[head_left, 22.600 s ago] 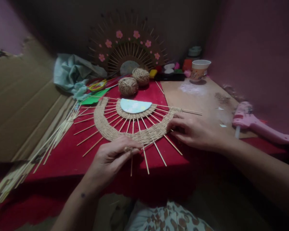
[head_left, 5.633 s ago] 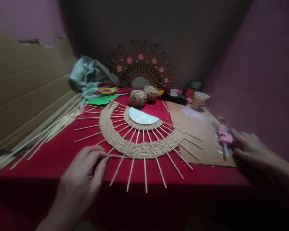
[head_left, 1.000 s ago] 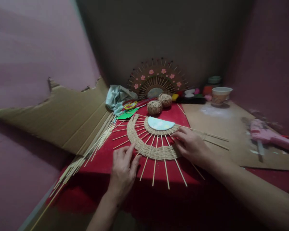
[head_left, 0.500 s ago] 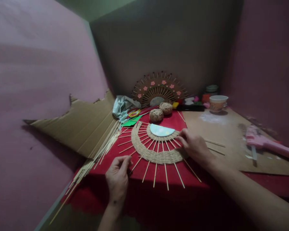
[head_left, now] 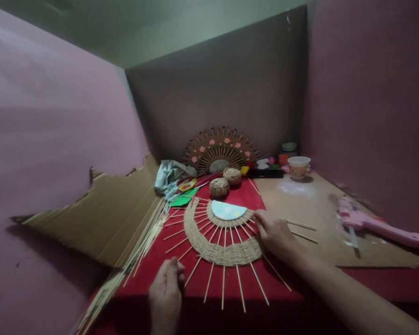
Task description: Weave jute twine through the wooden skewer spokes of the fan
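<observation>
A half-round fan of thin sticks woven with twine (head_left: 226, 258) lies on the red cloth, its stick ends spread outward. A pale blue half-disc (head_left: 228, 210) with light spots covers its centre. My right hand (head_left: 274, 232) is closed on the fan's right side, hiding part of the woven band and some sticks. Near the lower left stick tips, my left hand (head_left: 166, 291) is closed, thumb pressed against curled fingers. Whatever it pinches, if anything, is too small to make out.
Behind the fan sit two twine balls (head_left: 219, 187) and a finished flowered fan (head_left: 220, 151). Loose sticks (head_left: 139, 246) and bent cardboard (head_left: 101, 223) lie left. A pink glue gun (head_left: 377, 223) and a cup (head_left: 299, 167) stand on the board (head_left: 321, 242) at right.
The view has tilted up, so everything sits lower in the picture. My left hand has dropped slightly towards me and its fingers are curled tighter. My right hand keeps its place on the fan.
</observation>
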